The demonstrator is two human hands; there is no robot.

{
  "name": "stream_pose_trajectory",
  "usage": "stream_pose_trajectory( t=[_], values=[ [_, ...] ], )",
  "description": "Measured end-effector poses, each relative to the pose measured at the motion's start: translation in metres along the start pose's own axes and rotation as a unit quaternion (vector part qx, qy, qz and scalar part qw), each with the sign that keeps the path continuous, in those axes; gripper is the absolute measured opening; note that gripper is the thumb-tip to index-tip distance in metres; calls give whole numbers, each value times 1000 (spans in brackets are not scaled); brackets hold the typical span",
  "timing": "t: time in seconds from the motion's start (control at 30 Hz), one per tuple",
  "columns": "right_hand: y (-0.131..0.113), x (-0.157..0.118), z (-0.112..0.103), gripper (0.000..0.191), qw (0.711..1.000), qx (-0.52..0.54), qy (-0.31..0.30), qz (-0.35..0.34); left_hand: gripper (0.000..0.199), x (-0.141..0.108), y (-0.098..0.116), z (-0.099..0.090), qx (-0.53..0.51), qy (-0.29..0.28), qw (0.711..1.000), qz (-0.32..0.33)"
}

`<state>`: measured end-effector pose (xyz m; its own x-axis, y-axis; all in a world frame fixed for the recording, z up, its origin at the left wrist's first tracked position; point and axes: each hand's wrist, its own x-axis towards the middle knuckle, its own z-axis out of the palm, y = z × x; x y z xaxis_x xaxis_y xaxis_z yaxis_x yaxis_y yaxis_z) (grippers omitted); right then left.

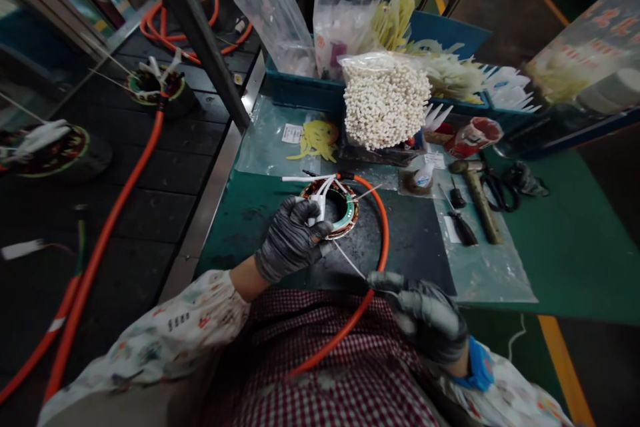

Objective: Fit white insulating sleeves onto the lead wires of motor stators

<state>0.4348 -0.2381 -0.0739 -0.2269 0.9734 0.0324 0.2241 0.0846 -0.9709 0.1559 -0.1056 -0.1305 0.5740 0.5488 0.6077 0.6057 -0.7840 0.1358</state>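
Note:
A ring-shaped copper-wound part lies on the black mat in the middle of the bench. My left hand, in a grey glove, is closed on the white sleeves at the ring's left side. White leads and a thick orange cable come from the ring's top; the cable curves down its right side toward my lap. My right hand, also gloved, pinches the end of a thin white cord that runs taut from the ring's lower edge.
Behind the ring stand a bag of white sticks, a blue bin and yellow strips. A hammer, scissors and a screwdriver lie right. More wound parts sit on the left rollers beyond a metal post.

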Motion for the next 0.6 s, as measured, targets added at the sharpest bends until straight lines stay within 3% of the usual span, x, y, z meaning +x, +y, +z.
stream_pose_trajectory(
  t=[0.13, 0.23, 0.33, 0.43, 0.5, 0.6],
  values=[
    [-4, 4, 5, 41, 999, -12, -18, 28, 25, 0, 0, 1, -7, -10, 1000, -11],
    [0, 21, 17, 34, 996, -85, 0, -39, 25, 3, -2, -1, -3, 18, 1000, 12],
    [9, 49, 25, 26, 973, -208, 35, -99, 27, 7, -6, -3, -2, 37, 999, 39],
    [10, 87, 23, 33, 936, -334, 48, -99, 26, 11, -9, -4, -1, 41, 998, 43],
    [2, 117, 19, 37, 909, -411, 17, -67, 24, 13, -10, -5, -15, 30, 999, 37],
    [-16, 165, 12, 34, 868, -479, -131, 2, 24, 15, -10, -5, -35, 26, 998, 43]
  ],
)
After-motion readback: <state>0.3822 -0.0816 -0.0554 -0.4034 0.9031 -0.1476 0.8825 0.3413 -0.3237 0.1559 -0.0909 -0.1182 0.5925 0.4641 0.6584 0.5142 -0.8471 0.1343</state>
